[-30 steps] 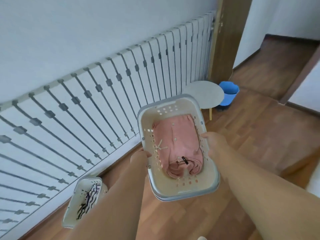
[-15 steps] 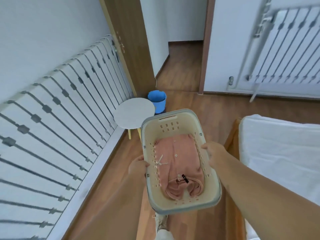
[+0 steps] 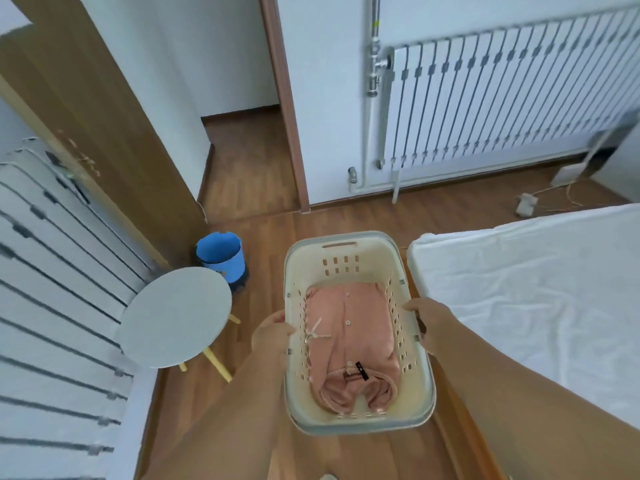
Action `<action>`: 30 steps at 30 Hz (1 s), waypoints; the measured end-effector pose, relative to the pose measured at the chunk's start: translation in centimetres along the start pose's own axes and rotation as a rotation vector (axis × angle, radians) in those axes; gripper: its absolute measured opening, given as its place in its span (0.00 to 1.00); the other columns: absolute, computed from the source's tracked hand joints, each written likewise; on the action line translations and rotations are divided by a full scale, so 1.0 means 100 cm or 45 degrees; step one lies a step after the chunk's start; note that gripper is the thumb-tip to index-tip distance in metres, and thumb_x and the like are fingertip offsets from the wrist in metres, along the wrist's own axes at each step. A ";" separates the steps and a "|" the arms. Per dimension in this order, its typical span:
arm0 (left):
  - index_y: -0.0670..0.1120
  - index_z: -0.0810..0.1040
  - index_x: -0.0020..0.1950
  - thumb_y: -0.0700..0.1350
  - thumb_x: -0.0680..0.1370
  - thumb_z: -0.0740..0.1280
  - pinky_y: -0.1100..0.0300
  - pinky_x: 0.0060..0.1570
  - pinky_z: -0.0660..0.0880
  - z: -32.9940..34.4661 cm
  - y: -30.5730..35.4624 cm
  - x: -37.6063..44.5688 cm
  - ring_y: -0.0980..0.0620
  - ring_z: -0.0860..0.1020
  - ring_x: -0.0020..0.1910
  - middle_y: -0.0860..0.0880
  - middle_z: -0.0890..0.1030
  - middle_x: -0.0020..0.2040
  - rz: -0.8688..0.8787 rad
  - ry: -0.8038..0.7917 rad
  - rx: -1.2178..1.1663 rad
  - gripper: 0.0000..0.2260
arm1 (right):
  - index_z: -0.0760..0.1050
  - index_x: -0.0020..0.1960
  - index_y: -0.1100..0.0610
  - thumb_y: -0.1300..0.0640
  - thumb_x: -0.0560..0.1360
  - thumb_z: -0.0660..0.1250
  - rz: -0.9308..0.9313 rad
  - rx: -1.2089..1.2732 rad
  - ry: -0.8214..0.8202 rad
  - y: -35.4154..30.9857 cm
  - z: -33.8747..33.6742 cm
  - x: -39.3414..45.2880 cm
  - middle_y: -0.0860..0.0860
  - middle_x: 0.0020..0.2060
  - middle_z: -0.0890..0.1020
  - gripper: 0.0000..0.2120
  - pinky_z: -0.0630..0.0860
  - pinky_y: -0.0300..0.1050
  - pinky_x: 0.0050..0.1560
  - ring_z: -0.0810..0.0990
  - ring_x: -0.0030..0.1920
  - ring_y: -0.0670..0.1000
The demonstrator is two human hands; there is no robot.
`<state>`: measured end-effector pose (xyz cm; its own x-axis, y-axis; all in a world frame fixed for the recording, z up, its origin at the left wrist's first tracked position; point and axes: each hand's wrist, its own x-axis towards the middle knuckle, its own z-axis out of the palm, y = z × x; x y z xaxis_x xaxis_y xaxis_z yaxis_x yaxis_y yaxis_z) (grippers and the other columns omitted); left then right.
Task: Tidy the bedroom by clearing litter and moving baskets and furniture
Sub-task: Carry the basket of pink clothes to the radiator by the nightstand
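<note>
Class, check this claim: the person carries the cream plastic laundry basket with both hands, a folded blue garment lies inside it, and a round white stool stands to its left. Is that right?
One detail is wrong. The head view shows the folded garment is pink, not blue. Otherwise correct: the left hand and right hand grip the cream plastic laundry basket by its side rims, and the round white stool stands to its left.

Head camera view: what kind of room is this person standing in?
Probably a bedroom in a home: a white-sheeted mattress, a white wall radiator, and a cream plastic laundry basket holding a folded pink garment.
</note>
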<state>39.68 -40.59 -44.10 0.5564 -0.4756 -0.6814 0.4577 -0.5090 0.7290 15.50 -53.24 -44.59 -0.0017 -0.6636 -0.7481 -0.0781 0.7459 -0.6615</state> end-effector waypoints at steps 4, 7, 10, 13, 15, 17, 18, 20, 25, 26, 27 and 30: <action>0.47 0.81 0.61 0.29 0.74 0.64 0.44 0.57 0.78 0.009 0.029 0.039 0.41 0.80 0.53 0.43 0.82 0.56 0.018 -0.050 0.118 0.20 | 0.73 0.55 0.59 0.63 0.71 0.68 0.061 0.059 0.066 -0.011 0.017 0.024 0.55 0.38 0.70 0.13 0.66 0.43 0.33 0.67 0.32 0.54; 0.46 0.80 0.62 0.28 0.74 0.63 0.43 0.59 0.76 0.018 0.040 0.062 0.39 0.80 0.55 0.42 0.82 0.56 0.002 -0.071 0.112 0.21 | 0.75 0.53 0.60 0.65 0.71 0.68 0.060 0.085 0.071 -0.021 0.024 0.040 0.55 0.40 0.72 0.11 0.66 0.44 0.32 0.68 0.34 0.54; 0.45 0.80 0.62 0.28 0.74 0.63 0.42 0.59 0.76 0.038 0.052 0.087 0.37 0.80 0.54 0.40 0.81 0.56 -0.054 -0.053 0.096 0.21 | 0.77 0.47 0.60 0.67 0.69 0.67 0.059 0.112 0.094 -0.037 0.028 0.067 0.56 0.39 0.72 0.07 0.66 0.44 0.30 0.67 0.33 0.54; 0.45 0.80 0.63 0.27 0.73 0.63 0.41 0.59 0.76 0.067 0.067 0.116 0.37 0.80 0.54 0.39 0.81 0.56 -0.079 -0.057 0.078 0.22 | 0.77 0.43 0.59 0.66 0.69 0.67 0.090 0.119 0.127 -0.060 0.027 0.100 0.56 0.37 0.70 0.05 0.67 0.44 0.31 0.67 0.32 0.54; 0.44 0.80 0.62 0.26 0.73 0.64 0.41 0.57 0.77 0.088 0.082 0.135 0.37 0.81 0.53 0.38 0.82 0.54 -0.075 -0.068 0.083 0.22 | 0.74 0.41 0.58 0.65 0.70 0.67 0.110 0.103 0.128 -0.082 0.028 0.127 0.55 0.35 0.70 0.04 0.67 0.44 0.30 0.66 0.31 0.53; 0.44 0.81 0.61 0.27 0.72 0.65 0.42 0.56 0.78 0.106 0.100 0.152 0.37 0.81 0.52 0.39 0.83 0.53 -0.055 -0.039 0.106 0.22 | 0.71 0.37 0.57 0.65 0.70 0.66 0.099 0.083 0.093 -0.107 0.034 0.156 0.54 0.30 0.69 0.07 0.65 0.43 0.28 0.65 0.28 0.52; 0.45 0.81 0.61 0.27 0.72 0.65 0.42 0.56 0.78 0.115 0.110 0.161 0.38 0.81 0.51 0.40 0.83 0.52 -0.046 -0.017 0.121 0.21 | 0.70 0.36 0.57 0.65 0.71 0.66 0.094 0.080 0.066 -0.123 0.037 0.170 0.53 0.27 0.69 0.08 0.64 0.43 0.27 0.65 0.27 0.52; 0.45 0.81 0.61 0.28 0.72 0.66 0.43 0.55 0.79 0.135 0.136 0.175 0.39 0.82 0.51 0.41 0.83 0.52 -0.037 0.024 0.128 0.21 | 0.70 0.37 0.57 0.65 0.72 0.66 0.095 0.077 0.021 -0.157 0.043 0.196 0.52 0.25 0.70 0.07 0.65 0.42 0.28 0.66 0.26 0.51; 0.47 0.82 0.60 0.28 0.71 0.66 0.44 0.53 0.80 0.184 0.190 0.203 0.39 0.83 0.50 0.42 0.84 0.49 -0.003 0.108 0.019 0.22 | 0.71 0.39 0.58 0.64 0.71 0.67 0.040 0.007 -0.049 -0.243 0.055 0.251 0.53 0.33 0.70 0.06 0.67 0.44 0.30 0.68 0.30 0.52; 0.47 0.82 0.59 0.29 0.70 0.66 0.43 0.53 0.80 0.193 0.200 0.210 0.39 0.83 0.49 0.42 0.84 0.49 0.006 0.120 0.004 0.22 | 0.72 0.40 0.58 0.64 0.70 0.68 0.024 -0.004 -0.044 -0.256 0.056 0.261 0.53 0.33 0.69 0.05 0.66 0.43 0.30 0.68 0.30 0.52; 0.48 0.82 0.59 0.29 0.70 0.66 0.42 0.52 0.80 0.201 0.208 0.216 0.39 0.83 0.49 0.42 0.85 0.49 0.013 0.120 -0.006 0.22 | 0.73 0.42 0.58 0.63 0.70 0.68 0.014 -0.010 -0.041 -0.268 0.057 0.268 0.54 0.33 0.69 0.05 0.66 0.43 0.30 0.67 0.29 0.52; 0.47 0.82 0.58 0.29 0.70 0.64 0.42 0.52 0.80 0.220 0.231 0.234 0.39 0.83 0.47 0.40 0.85 0.48 0.032 0.092 -0.033 0.22 | 0.73 0.46 0.59 0.63 0.70 0.69 0.009 0.010 -0.060 -0.292 0.058 0.288 0.54 0.32 0.68 0.06 0.66 0.43 0.31 0.66 0.28 0.53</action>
<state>47.98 -79.25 -44.62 0.6164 -0.4343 -0.6568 0.4599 -0.4785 0.7480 23.47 -93.82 -47.11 0.0447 -0.6553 -0.7541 -0.0707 0.7509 -0.6567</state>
